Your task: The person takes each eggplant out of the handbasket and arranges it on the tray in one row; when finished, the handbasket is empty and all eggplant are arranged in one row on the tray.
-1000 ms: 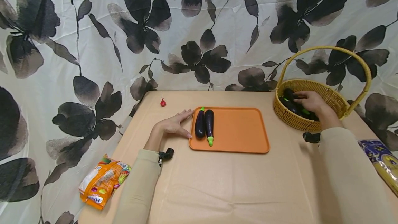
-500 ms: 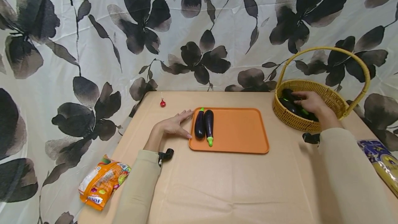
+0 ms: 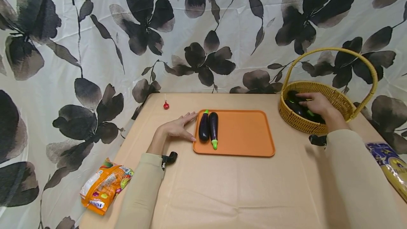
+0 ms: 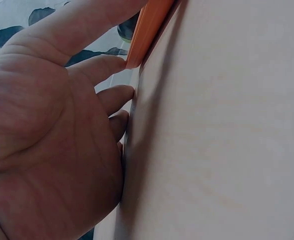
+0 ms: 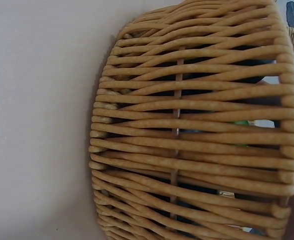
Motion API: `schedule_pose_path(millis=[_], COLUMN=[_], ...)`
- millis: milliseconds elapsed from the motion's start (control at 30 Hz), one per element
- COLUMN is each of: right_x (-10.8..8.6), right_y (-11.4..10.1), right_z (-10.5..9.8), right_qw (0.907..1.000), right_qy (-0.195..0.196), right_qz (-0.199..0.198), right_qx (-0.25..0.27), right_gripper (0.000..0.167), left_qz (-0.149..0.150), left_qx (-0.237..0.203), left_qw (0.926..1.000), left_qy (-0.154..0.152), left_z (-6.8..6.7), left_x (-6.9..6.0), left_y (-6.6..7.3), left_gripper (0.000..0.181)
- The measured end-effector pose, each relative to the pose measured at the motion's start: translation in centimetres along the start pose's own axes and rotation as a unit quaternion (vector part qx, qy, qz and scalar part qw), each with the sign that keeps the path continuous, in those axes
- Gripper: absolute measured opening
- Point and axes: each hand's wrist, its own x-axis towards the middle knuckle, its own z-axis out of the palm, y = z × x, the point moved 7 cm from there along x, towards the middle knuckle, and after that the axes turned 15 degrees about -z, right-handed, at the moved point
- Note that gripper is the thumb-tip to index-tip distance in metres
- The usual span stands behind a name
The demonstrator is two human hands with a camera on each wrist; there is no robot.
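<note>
My left hand [image 3: 176, 127] lies at the left edge of the orange tray [image 3: 245, 133], its fingers extended and its thumb spread along the rim. In the left wrist view the palm [image 4: 52, 130] shows beside the tray's edge [image 4: 149, 30]. Two dark purple eggplants [image 3: 204, 130] lie side by side on the tray's left part, one with its green stem towards me. My right hand [image 3: 319, 106] reaches into the wicker basket [image 3: 300, 124], over several eggplants [image 3: 295, 108]. Its fingertips touch them; the grip is partly hidden. The woven basket wall [image 5: 196, 125] blocks the right wrist view.
The basket's tall handle [image 3: 337, 48] arches over the opening. An orange snack bag [image 3: 106, 186] lies at the left table edge, and a blue and yellow packet [image 3: 389, 165] at the right. A small red ornament [image 3: 166, 105] lies at the back left. A floral cloth [image 3: 203, 27] hangs behind.
The right hand's fingers shift slightly to the left among the eggplants in the basket. The left hand, the tray and the two eggplants on it stay put.
</note>
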Motion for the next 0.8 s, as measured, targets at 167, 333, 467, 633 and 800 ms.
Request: schedule_pose_path(millis=[167,333,467,633,800], right_x=[-0.08,0.03,0.18,0.2,0.16], right_y=[-0.04,-0.08,-0.18,-0.26,-0.19], right_z=[0.21,0.37,0.36,0.44,0.29], right_qw=[0.9998,0.9998,0.9997,0.9987,0.9974], right_qy=[-0.01,-0.015,-0.015,-0.021,-0.003], right_qz=[0.006,-0.001,-0.008,-0.014,-0.012], right_qx=[0.015,0.012,0.02,0.043,0.071], right_gripper=[0.051,0.05,0.051,0.053,0.054], left_qz=[0.004,0.01,0.015,0.016,0.013], left_qx=[0.005,0.009,0.011,0.01,0.011], left_qw=[1.0,0.9999,0.9998,0.9998,0.9998], left_qy=[-0.001,0.002,0.004,0.004,0.003], left_z=[0.05,0.01,-0.05,-0.08,-0.04], left_x=[-0.06,-0.15,-0.16,-0.05,-0.01], left_y=[0.0,0.01,0.06,0.04,-0.05], left_gripper=[0.126,0.125,0.125,0.125,0.125])
